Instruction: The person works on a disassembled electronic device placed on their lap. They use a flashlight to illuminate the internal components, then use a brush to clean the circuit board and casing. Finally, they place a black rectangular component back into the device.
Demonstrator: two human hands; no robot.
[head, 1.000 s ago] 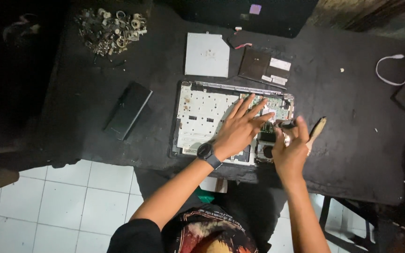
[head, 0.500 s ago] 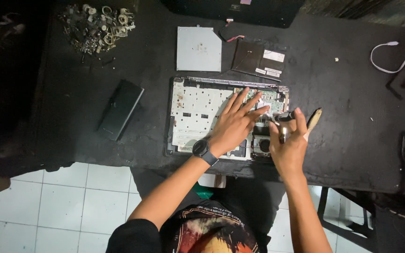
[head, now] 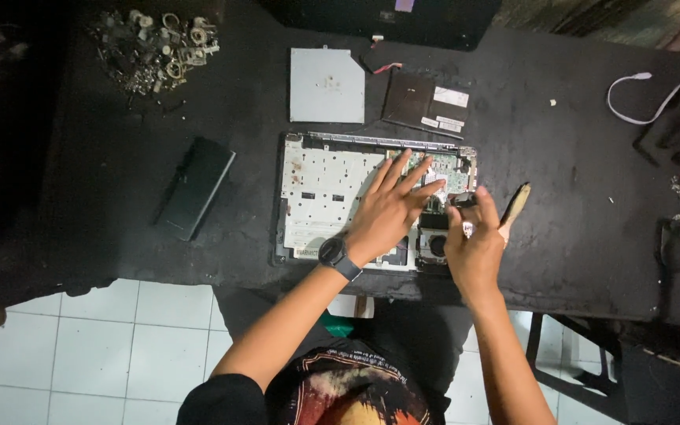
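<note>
Two hands at work on a black table (head: 576, 236), with little changed over the last second.

Far left: a heap of small metal bits (head: 155, 43), unmoved. Next to it, nearer the table's edge, a flat black slab (head: 196, 187), lying apart from everything else as before. Further along, a square silver plate (head: 327, 85) and a dark board with white labels (head: 425, 101), both just above the opened laptop base (head: 316, 197) and not touched.

On the base's right half: left hand (head: 387, 212), palm down, fingers released and fanned wide, pressing flat, same pose as a second ago; black watch (head: 334, 253) on the wrist, forearm running back toward the body.

Just beside it: right hand (head: 474, 252), shifted slightly leftward, closer to the left fingertips. Fingers clenched around a wooden-handled tool (head: 515, 206), handle poking out to the upper right; tip hidden. A small dark part (head: 463, 201) at the fingertips, over the base's right edge; pinched or merely touched, hard to tell. Judging by this, effort still kept to that right-hand corner, base held steady.

Far right: a white cable (head: 647, 86), well apart.
</note>
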